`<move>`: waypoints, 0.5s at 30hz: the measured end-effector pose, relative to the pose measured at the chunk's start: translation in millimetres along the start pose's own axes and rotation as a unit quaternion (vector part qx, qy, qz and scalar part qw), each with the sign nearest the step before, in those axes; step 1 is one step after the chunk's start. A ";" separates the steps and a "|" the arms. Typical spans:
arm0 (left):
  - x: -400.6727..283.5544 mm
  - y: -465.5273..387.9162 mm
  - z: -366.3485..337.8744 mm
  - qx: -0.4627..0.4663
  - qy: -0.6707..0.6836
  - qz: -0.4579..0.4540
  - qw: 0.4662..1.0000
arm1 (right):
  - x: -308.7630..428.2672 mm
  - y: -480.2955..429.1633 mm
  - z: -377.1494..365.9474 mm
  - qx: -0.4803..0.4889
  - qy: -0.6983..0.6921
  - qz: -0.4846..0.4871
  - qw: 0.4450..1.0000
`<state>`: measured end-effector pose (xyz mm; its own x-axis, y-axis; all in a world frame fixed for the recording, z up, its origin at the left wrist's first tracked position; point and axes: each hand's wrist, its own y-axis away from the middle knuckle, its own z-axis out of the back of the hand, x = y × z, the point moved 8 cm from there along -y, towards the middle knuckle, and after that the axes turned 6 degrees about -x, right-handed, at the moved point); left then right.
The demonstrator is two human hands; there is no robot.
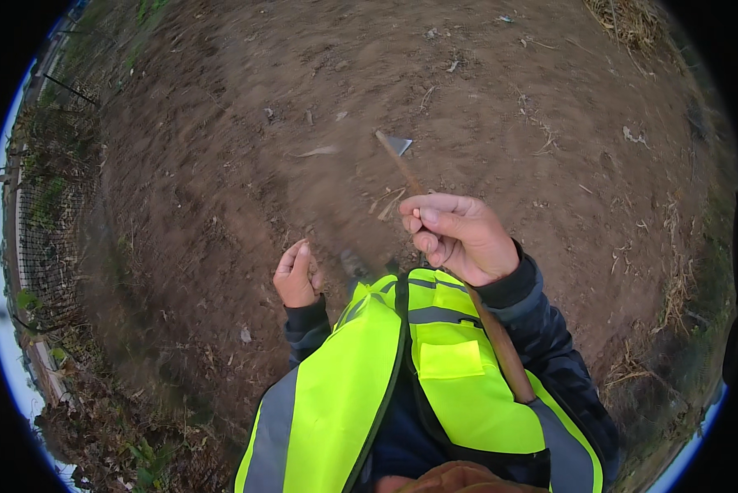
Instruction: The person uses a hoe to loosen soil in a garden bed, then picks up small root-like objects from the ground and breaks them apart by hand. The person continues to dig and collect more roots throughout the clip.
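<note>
My right hand (458,237) is closed in a pinch, its thumb against the forefinger. A small pale bit (417,212), perhaps a seed, shows at those fingertips. Behind this hand runs the long wooden handle (501,342) of a hoe, its upper end lying against my vest beside the right arm. The hoe's metal blade (398,145) is out ahead, over the soil. Whether my curled lower fingers touch the handle is hidden. To the left, my left hand (298,274) has thumb and forefinger together; anything between them is too small to make out.
Loose brown soil (221,154) spreads all round, with scraps of dry stalk. A shoe (355,264) partly shows below my hands. Black netting (48,234) and plants line the left side. Dry straw (631,24) lies at the upper right.
</note>
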<state>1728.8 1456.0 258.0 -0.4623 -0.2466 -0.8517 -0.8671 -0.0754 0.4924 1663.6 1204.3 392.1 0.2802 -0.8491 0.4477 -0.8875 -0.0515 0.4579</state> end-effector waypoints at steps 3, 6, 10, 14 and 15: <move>8.9 -2.0 0.5 0.003 -0.014 0.018 1.000 | 4.4 25.3 -32.5 0.092 0.025 0.003 0.995; 15.9 -0.8 -0.7 0.014 -0.013 0.040 0.999 | 9.9 69.1 -71.2 0.217 -0.021 -0.032 0.976; 18.2 -2.6 -4.9 0.023 -0.020 0.047 0.998 | 5.6 97.8 -106.6 0.305 0.058 -0.039 0.950; 19.4 -6.9 -6.8 0.031 -0.030 0.053 0.998 | 14.4 103.9 -136.0 0.434 0.034 0.064 0.898; 19.8 -9.0 -7.0 0.034 -0.031 0.054 0.997 | 14.9 103.2 -137.9 0.440 0.050 0.078 0.893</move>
<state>1728.8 1445.0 238.0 -0.5619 -0.1891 -0.8053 -0.8216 0.0143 0.5699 1626.7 1258.8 552.0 0.1195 -0.8327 0.5406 -0.8502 -0.3670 -0.3774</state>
